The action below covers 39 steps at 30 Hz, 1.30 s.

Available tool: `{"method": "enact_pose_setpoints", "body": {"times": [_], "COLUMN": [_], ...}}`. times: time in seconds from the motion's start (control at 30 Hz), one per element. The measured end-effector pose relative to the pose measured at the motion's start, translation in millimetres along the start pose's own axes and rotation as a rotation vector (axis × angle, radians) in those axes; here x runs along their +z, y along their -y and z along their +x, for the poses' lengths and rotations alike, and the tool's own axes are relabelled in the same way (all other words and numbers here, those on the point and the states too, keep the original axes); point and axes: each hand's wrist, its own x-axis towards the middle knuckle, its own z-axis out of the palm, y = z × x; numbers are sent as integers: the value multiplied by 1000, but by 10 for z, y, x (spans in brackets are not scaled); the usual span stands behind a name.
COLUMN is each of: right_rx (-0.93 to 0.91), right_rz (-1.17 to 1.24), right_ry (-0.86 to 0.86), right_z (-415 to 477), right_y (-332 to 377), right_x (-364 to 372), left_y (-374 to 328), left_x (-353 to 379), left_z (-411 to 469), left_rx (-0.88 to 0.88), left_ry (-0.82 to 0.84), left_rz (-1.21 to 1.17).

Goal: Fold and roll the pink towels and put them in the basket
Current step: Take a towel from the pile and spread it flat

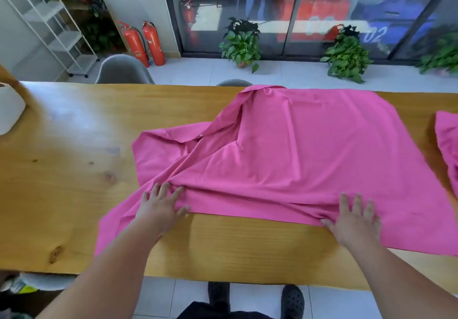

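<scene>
My left grip (161,207) and right grip (354,222) both lie flat and open, fingers spread, pressing on the near folded edge of the pink towel (297,145). The towel spreads from the tabletop's (62,157) far edge almost to its near edge, right of the middle. Bare wood lies open toward the left edge and in a strip between my wrists. A second pink towel (446,140) lies at the right edge.

Bare table (74,170) left of towel (297,150)
</scene>
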Motion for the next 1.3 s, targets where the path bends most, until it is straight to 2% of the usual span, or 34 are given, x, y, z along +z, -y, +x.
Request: {"method": "enact_pose_setpoints", "body": {"times": [0.07, 0.17, 0.27, 0.33, 0.37, 0.43, 0.57, 0.87, 1.0, 1.17, 1.3], "right_rx": [-2, -30, -25, -6, -1, -4, 11, 70, -28, 21, -208], "right_rz": [4, 75, 139, 170, 185, 199, 180, 143, 129, 135, 136], "right_ry": [-9, -25, -32, -15, -1, 35, 35, 38, -11, -45, -98], "right_z": [-46, -205, -437, -577, -633, -727, -854, -1053, -1091, -1154, -1205], "right_y": [172, 404, 530, 537, 512, 410, 115, -468, -533, -457, -121], "right_x": [-37, -5, 136, 243, 294, 382, 464, 546, 610, 654, 518], "left_y": [49, -92, -388, -600, -689, -831, -1031, -1335, -1498, -1551, -1407], "left_x": [-97, -156, 35, 247, 328, 437, 468, 533, 643, 615, 574], "left_z": [139, 143, -42, -187, -256, -400, -604, -979, -1185, -1465, -1593], "left_rx": [-4, 27, 294, 472, 498, 437, 326, 287, 219, 235, 261], "left_ry": [-26, -180, -269, -247, -220, -196, -259, -288, -218, -171, -182], "left_rz": [53, 84, 53, 72, 88, 81, 74, 121, 66, 16, -63]}}
